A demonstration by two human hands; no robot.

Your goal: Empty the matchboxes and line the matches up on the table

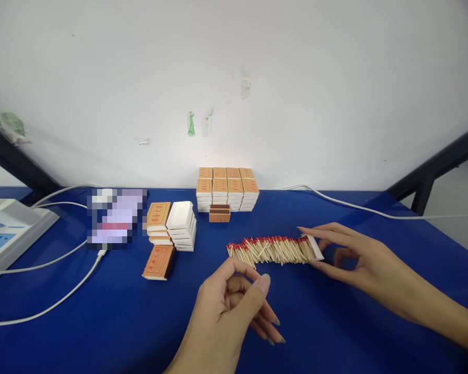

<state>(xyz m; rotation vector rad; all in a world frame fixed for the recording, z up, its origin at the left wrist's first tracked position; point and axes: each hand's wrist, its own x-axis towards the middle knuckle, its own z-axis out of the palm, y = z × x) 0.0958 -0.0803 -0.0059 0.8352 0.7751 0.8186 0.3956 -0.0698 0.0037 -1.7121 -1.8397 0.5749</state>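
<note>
The single view looked from the wearer's head, facing forward and tilted down across a blue tabletop (113, 322) that filled the lower half of the frame. The pale wall (315, 104) faced it across the upper half. At bottom centre, the left hand (234, 306) was near the lens; the right hand (354, 257), at lower right, and the stacked matchboxes (228, 187), mid-frame, lay farther off.

The left hand (228, 307) is showing long, smooth, glossy nails (263, 283). The right hand (368, 255) is showing slender fingers (334, 237) and a bare, slim forearm (429, 302).
</note>
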